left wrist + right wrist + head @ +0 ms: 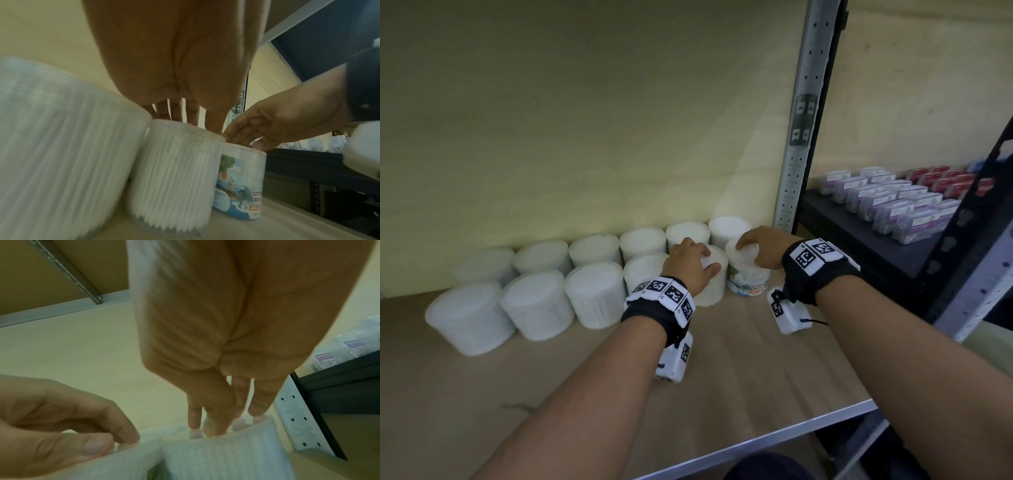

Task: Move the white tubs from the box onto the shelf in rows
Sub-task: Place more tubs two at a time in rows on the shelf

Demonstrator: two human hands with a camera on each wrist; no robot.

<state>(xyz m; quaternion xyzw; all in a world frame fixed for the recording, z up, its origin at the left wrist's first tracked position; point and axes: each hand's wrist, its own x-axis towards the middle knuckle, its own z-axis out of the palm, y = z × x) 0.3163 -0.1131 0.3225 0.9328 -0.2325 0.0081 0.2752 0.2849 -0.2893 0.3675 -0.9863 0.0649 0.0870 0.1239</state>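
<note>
Two rows of white tubs (534,301) stand on the wooden shelf (739,377) against the back wall. My left hand (690,263) grips the top of a plain white tub (710,291) in the front row; the left wrist view shows its fingers (193,120) coming down onto that tub (174,170). Right beside it, my right hand (760,246) grips the lid of a tub with a blue picture label (748,284) from above. In the right wrist view its fingertips (216,426) reach over that tub's far rim (226,459). The two tubs touch. No box is in view.
A grey perforated upright post (801,137) stands just right of the labelled tub. Beyond it a black shelf (859,240) carries rows of purple-and-white packs (893,202) and red packs (945,178). Bare wooden board lies in front of the tub rows.
</note>
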